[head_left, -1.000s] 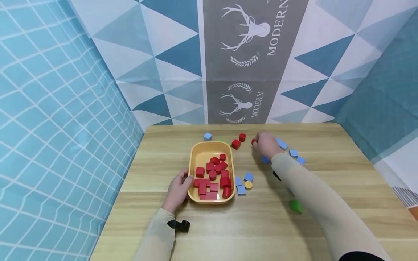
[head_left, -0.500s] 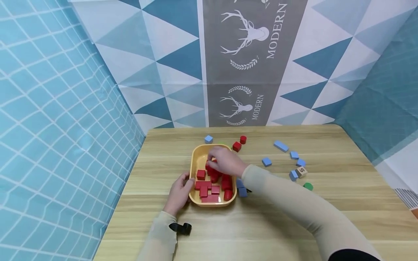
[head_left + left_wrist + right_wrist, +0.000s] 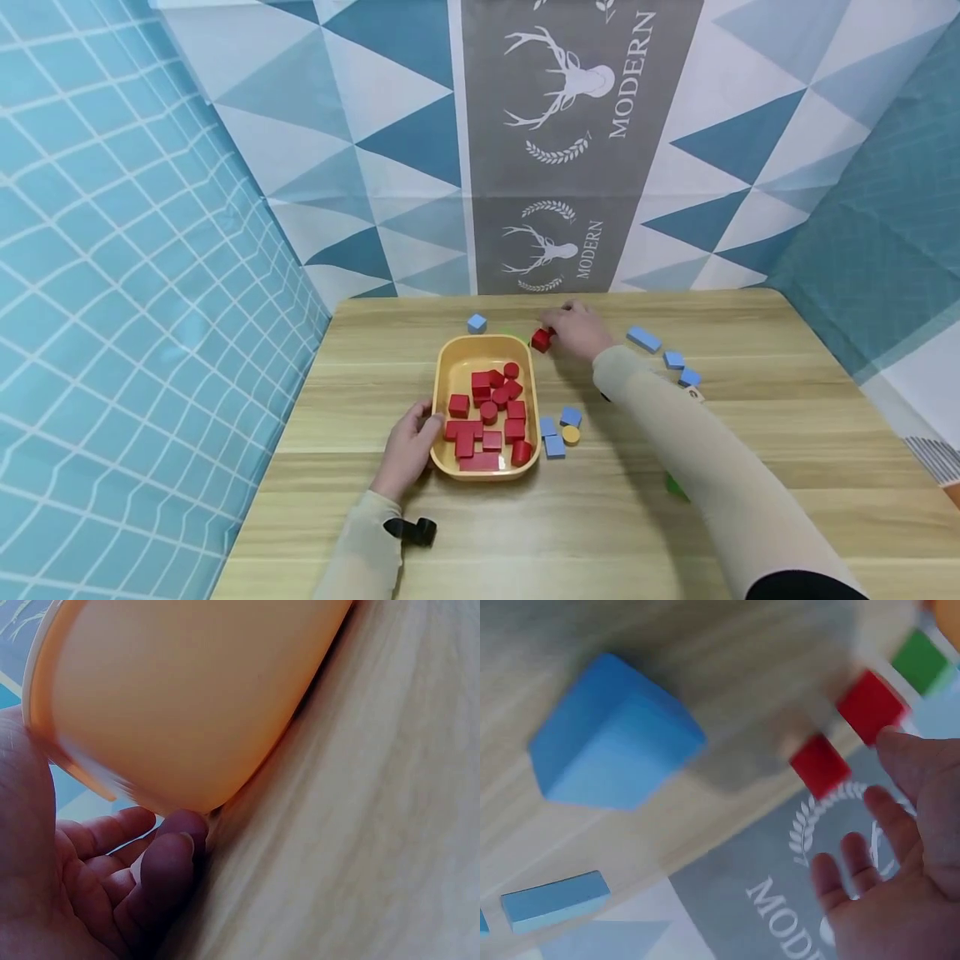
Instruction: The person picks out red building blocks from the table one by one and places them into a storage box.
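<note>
Fingers of the right hand (image 3: pixel 581 329) hang spread and loose, holding nothing, just beside two red blocks (image 3: pixel 542 339) on the worktop (image 3: pixel 750 433) beyond the yellow tray (image 3: pixel 450 375). The left hand (image 3: pixel 408 442) rests relaxed fingers against the tray's near left corner.

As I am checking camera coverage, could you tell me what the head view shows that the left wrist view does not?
Only the head view shows the red blocks inside the yellow tray, the right hand at a red cube, and scattered blue blocks. Only the left wrist view shows the tray's curved underside and the thumb tip against its base. Both show the left hand at the tray on the wooden table.
</note>
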A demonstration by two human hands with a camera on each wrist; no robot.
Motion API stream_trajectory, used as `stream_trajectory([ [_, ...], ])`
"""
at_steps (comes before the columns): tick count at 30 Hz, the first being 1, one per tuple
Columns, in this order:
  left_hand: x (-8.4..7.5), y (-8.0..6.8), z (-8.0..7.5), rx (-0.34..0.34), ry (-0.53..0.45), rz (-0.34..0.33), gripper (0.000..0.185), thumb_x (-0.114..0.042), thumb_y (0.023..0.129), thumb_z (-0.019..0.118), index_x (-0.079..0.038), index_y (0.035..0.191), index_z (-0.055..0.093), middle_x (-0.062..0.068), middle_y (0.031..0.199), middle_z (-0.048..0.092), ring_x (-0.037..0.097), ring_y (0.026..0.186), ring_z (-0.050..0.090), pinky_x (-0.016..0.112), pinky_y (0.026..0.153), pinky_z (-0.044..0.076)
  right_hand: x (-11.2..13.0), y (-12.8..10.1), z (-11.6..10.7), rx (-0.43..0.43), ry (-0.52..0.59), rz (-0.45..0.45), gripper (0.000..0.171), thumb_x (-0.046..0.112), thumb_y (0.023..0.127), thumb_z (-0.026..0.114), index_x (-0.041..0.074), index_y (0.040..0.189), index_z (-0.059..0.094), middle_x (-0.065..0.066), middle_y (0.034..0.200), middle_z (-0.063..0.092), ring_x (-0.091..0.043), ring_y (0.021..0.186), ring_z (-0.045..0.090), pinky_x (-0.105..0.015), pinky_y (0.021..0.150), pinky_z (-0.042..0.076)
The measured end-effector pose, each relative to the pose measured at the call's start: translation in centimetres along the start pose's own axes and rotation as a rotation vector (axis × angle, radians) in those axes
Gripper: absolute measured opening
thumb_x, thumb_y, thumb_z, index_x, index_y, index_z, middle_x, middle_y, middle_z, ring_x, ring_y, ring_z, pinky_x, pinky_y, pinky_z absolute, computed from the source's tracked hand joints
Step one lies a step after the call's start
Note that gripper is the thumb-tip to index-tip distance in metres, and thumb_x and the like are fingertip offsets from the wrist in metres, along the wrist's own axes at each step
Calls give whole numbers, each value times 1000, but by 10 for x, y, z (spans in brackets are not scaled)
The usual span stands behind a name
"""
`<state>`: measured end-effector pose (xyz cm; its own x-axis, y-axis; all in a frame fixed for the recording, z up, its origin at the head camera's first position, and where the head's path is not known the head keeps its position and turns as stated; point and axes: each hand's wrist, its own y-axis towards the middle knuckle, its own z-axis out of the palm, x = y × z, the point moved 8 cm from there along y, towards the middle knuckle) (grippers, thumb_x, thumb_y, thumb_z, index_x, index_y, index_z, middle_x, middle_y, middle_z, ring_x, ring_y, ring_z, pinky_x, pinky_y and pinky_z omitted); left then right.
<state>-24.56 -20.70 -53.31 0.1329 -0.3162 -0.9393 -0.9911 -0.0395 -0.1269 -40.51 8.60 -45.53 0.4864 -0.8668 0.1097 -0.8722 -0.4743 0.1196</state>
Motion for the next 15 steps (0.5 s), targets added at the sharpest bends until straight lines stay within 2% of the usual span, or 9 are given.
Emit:
stream_trajectory([
  [4, -1, 1, 2, 1, -11, 3, 50, -34, 109, 57, -12, 153, 55, 20, 130, 72, 20, 83, 72, 30, 60, 60, 11, -7, 3, -64, -76, -61, 39, 12, 101, 72, 18, 139, 72, -6, 137, 75, -39, 126, 58, -54, 111, 48],
  [8, -1, 2, 3, 8, -16, 9, 49, -34, 108, 58, -12, 152, 56, 19, 126, 72, 19, 73, 69, 30, 55, 57, 13, -9, 7, -53, -98, -45, 33, 18, 94, 83, 10, 125, 75, -11, 121, 79, -40, 119, 63, -55, 111, 49],
  [10, -1, 2, 3, 9, -14, 16, 49, -33, 108, 58, -11, 152, 56, 20, 127, 72, 18, 73, 68, 30, 54, 56, 9, -9, 7, -35, -54, 13, 34, 21, 92, 85, 7, 120, 73, -14, 118, 77, -39, 117, 65, -56, 110, 50],
  [12, -1, 2, 2, 6, -8, 14, 49, -33, 108, 57, -11, 152, 57, 20, 128, 72, 18, 76, 69, 29, 56, 57, 5, -8, 0, -59, 17, 78, 35, 25, 94, 83, 5, 119, 69, -15, 116, 75, -38, 111, 67, -55, 104, 55],
  [15, -1, 1, 1, 10, -14, 8, 48, -32, 108, 58, -11, 152, 56, 20, 127, 72, 18, 73, 68, 30, 55, 56, 15, -11, -23, -108, 202, 142, 30, 30, 98, 79, 11, 119, 68, -9, 109, 72, -30, 95, 67, -47, 88, 60],
])
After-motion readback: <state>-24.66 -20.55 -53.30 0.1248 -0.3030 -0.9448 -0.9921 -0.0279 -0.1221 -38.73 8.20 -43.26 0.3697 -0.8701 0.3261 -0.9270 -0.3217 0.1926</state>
